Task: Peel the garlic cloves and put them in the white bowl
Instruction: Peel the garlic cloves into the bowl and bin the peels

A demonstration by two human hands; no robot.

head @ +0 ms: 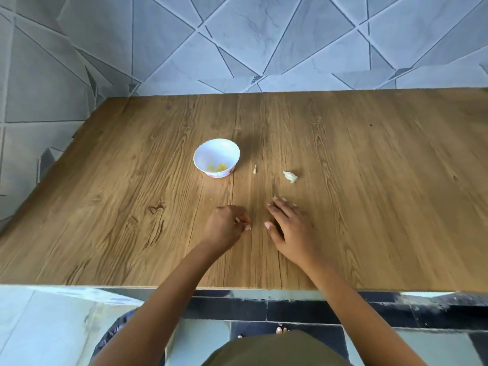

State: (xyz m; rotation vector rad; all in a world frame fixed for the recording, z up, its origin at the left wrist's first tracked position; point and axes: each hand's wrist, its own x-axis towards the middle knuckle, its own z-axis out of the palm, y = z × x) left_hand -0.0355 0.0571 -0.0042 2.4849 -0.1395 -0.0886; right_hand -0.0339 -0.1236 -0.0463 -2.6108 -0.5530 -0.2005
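A small white bowl (216,157) with a scalloped rim stands on the wooden table (369,207), with yellowish peeled pieces in its bottom. Right of it lies a thin sliver of garlic (254,169), and further right an unpeeled garlic clove (290,177). My left hand (226,227) rests on the table below the bowl with its fingers curled in; whether it holds anything is hidden. My right hand (289,225) lies flat with straight fingers, its tips pointing toward the clove and a short way from it.
The table's near edge (237,287) runs across the lower view, with tiled floor and my feet below it. A grey patterned wall (237,43) stands behind the far edge. The table's left edge slants away at the left.
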